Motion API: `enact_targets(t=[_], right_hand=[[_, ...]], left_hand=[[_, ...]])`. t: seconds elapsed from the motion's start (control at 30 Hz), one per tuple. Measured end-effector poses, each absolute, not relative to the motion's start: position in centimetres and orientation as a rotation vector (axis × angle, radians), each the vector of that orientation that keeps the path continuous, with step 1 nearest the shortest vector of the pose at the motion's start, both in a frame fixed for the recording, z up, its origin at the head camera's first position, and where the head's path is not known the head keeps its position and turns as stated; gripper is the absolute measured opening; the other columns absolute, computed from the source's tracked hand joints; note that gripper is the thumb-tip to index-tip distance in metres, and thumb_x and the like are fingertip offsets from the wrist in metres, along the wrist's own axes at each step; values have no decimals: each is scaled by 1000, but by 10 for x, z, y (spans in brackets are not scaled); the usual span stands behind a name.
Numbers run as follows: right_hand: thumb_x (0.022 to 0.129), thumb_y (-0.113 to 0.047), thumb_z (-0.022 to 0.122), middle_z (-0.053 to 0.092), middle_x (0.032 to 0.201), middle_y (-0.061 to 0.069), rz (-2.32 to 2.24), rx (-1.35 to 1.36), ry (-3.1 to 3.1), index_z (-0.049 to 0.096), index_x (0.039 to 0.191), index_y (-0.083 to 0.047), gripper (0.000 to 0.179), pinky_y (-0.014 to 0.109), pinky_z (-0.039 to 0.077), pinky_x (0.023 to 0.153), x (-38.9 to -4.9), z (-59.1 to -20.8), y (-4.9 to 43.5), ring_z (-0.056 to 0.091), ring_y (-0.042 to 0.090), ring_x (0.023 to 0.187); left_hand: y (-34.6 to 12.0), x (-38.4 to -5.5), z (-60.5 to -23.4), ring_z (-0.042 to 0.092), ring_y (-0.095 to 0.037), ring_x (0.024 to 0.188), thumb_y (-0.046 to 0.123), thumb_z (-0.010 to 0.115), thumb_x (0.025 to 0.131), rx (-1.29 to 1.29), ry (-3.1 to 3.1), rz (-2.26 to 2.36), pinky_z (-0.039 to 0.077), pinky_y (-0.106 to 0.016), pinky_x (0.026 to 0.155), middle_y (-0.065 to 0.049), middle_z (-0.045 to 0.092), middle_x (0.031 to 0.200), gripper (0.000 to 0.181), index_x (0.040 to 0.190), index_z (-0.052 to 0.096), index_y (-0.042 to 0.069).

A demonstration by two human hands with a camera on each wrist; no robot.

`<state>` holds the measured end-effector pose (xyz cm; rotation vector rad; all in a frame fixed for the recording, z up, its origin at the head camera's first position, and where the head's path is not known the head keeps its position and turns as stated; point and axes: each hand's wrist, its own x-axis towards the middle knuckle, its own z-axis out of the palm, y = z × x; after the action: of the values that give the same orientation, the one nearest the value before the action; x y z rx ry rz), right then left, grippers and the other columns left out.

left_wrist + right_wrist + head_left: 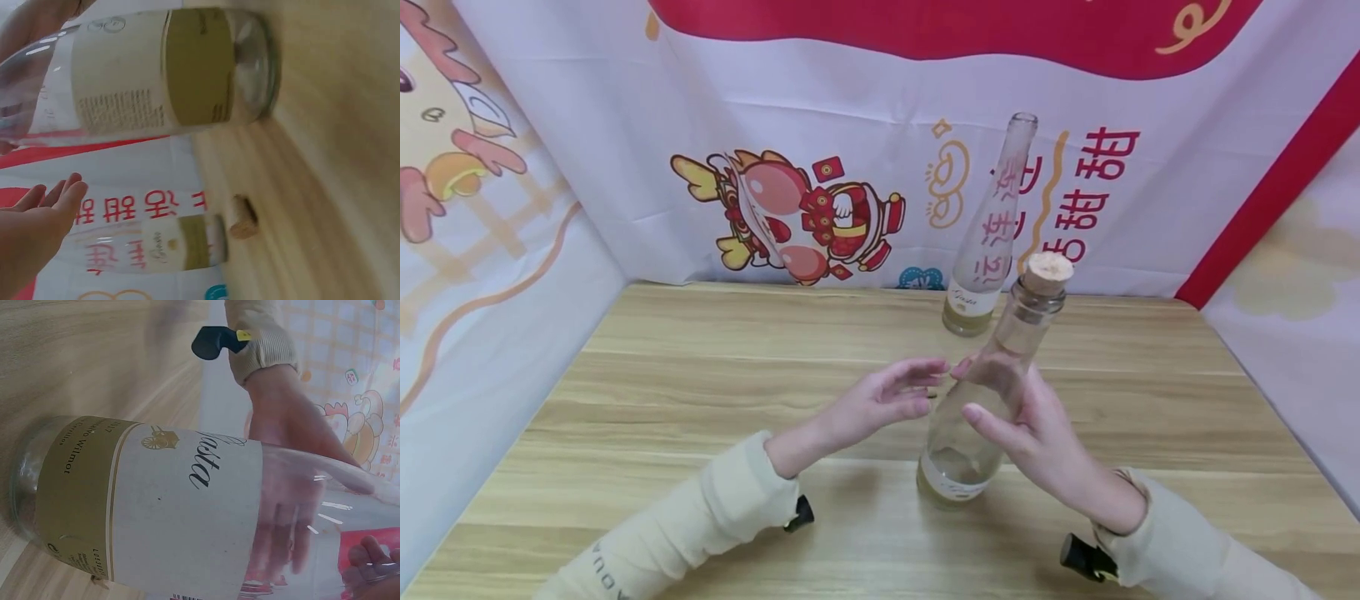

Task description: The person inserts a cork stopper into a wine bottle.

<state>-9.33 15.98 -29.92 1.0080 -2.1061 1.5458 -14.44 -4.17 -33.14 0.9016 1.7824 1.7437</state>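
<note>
A clear glass bottle with a cork stopper in its mouth stands on the table in front of me. Its white and olive label fills much of the right wrist view. My right hand grips the bottle around its upper body, thumb on the near side. My left hand is beside the bottle on its left, fingers extended and holding nothing. Behind stands a second clear bottle with an uncorked mouth. In the left wrist view a loose cork lies near that second bottle; the near bottle hides it from the head view.
The wood-grain table ends at the back against a white printed cloth with red lettering and cartoon figures. Similar cloth walls close in the left and right sides. Small black devices are strapped at both wrists.
</note>
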Motion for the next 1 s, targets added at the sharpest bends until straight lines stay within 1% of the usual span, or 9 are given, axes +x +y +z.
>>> enact_targets(t=[0.17,0.27,0.33,0.43,0.57,0.67,0.73,0.87,1.0], right_hand=[[74,15,58,57,106,15,1538,992,-2126,43,115,10,44,24,40,96,-93,-299,160,56,20,104],[75,14,59,57,107,14,1540,1008,-2118,43,115,10,43,25,40,97,-93,-299,160,56,21,105],[76,13,59,57,107,13,1538,1014,-2113,43,115,10,42,25,40,97,-93,-300,160,56,21,105],[78,12,59,57,107,13,1553,1026,-2095,43,116,9,41,25,40,97,-93,-300,159,56,20,105],[78,12,59,57,108,10,1574,1024,-2092,44,116,8,41,26,39,98,-93,-299,160,55,17,106],[79,11,59,56,110,6,1576,1002,-2118,44,115,8,40,27,39,98,-92,-299,161,54,16,107],[79,10,60,56,109,6,1579,993,-2130,44,114,10,39,29,39,99,-92,-299,161,55,17,107],[80,9,59,56,108,13,1594,983,-2144,43,114,11,37,30,40,98,-93,-298,161,55,21,105],[83,8,57,55,107,18,1635,951,-2160,44,113,9,34,30,42,96,-96,-294,158,55,21,104]], left_hand=[[-39,-141,-348,33,-24,130,54,59,80,889,1790,1622,30,-33,106,-12,31,144,86,140,26,2],[-38,-140,-357,30,-22,132,52,61,79,891,1799,1555,26,-30,107,-11,28,146,88,142,22,3],[-37,-138,-360,29,-22,133,45,64,81,883,1807,1513,25,-29,107,-11,26,147,86,143,19,4],[-32,-134,-363,28,-23,133,27,68,82,853,1826,1466,24,-31,108,-12,26,147,83,143,17,4],[-24,-129,-365,30,-23,132,15,72,77,859,1910,1401,24,-35,108,-9,31,144,84,143,19,9],[-19,-125,-367,34,-21,129,18,76,72,896,1982,1388,27,-36,106,-5,36,141,88,142,23,15],[-16,-123,-369,36,-22,127,19,79,68,923,2001,1416,30,-36,104,-3,37,141,92,141,23,18],[-13,-118,-367,37,-22,126,22,84,62,942,2076,1430,34,-37,101,0,35,143,100,141,23,24],[-14,-115,-364,36,-21,127,27,85,60,883,2156,1418,35,-38,100,-2,35,143,99,140,26,22]])
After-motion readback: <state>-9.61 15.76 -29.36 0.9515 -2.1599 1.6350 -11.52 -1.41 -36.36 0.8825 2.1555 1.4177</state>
